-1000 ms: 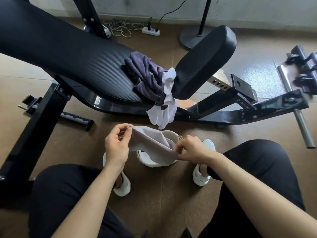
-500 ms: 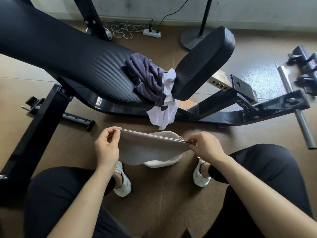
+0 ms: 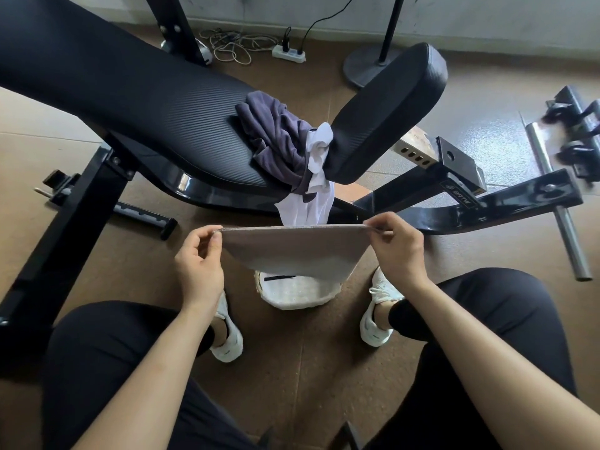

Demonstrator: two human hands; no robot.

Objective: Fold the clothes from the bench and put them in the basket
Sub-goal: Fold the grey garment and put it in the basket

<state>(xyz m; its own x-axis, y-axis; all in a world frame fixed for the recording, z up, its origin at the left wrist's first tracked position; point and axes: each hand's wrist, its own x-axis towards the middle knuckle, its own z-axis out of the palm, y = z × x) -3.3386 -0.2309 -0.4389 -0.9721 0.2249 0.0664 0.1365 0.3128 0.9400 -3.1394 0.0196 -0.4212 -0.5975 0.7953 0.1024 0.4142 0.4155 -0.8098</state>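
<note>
My left hand [image 3: 198, 264] and right hand [image 3: 397, 251] hold a cloth [image 3: 292, 251] stretched between them, over the basket [image 3: 298, 295]. The basket sits on the floor between my left shoe [image 3: 229, 339] and right shoe [image 3: 378, 319]. Behind it, a pile of clothes [image 3: 279, 147] lies on the counter [image 3: 130, 102]. A power strip [image 3: 289, 54] lies on the floor beyond the counter, and a bar [image 3: 558, 206] lies to the right.

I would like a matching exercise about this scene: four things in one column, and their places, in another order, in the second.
1. grey cloth
2. purple garment
3. white garment
4. basket

a. on the floor, below the held cloth
b. hangs down below the bench
c. pinched by left hand and right hand
d. mostly bunched on the bench pad

Pairs: 1-c; 2-d; 3-b; 4-a
</note>
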